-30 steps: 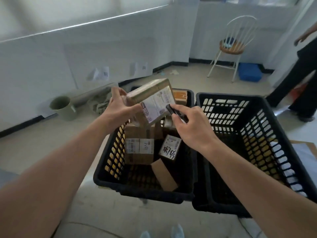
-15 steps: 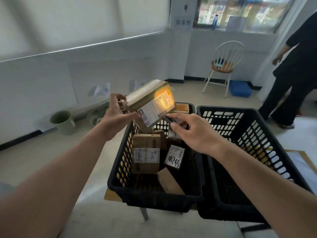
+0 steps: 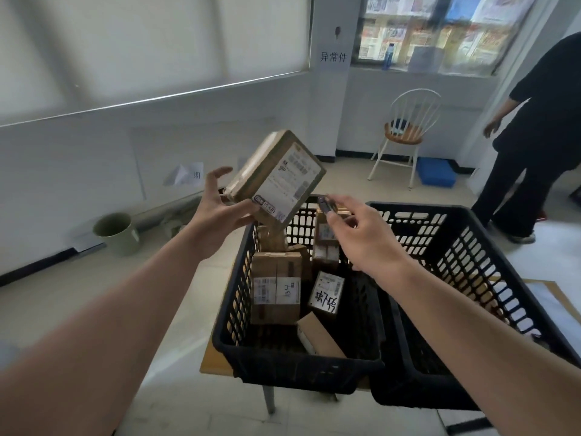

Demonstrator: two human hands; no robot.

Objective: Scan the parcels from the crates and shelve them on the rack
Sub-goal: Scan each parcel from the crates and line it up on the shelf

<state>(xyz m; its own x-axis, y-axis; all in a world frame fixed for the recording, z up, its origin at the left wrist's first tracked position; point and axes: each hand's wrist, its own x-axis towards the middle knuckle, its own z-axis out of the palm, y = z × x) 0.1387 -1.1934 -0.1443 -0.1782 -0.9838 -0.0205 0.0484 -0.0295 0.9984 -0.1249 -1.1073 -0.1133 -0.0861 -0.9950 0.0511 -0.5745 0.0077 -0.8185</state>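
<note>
Parcel [image 3: 276, 177] tilted above the left crate [image 3: 283, 369].
Left hand [image 3: 220, 212] holds it with thumb underneath, fingers spread; right hand [image 3: 361, 231] pinches a small dark scanner [image 3: 324, 204].

White walls [image 3: 94, 171] with a black skirting strip meet a pale tiled floor [image 3: 78, 309]. A large window with a drawn white roller blind [image 3: 151, 45] fills the upper left. Right of a pillar bearing a paper sign [image 3: 333, 56], a second window [image 3: 440, 26] is papered with printed sheets. Below it stands a white spindle-back chair [image 3: 405, 133] with a wooden seat, a blue bin [image 3: 435, 175] beside it. A green bucket [image 3: 116, 233] sits by the left wall.
</note>
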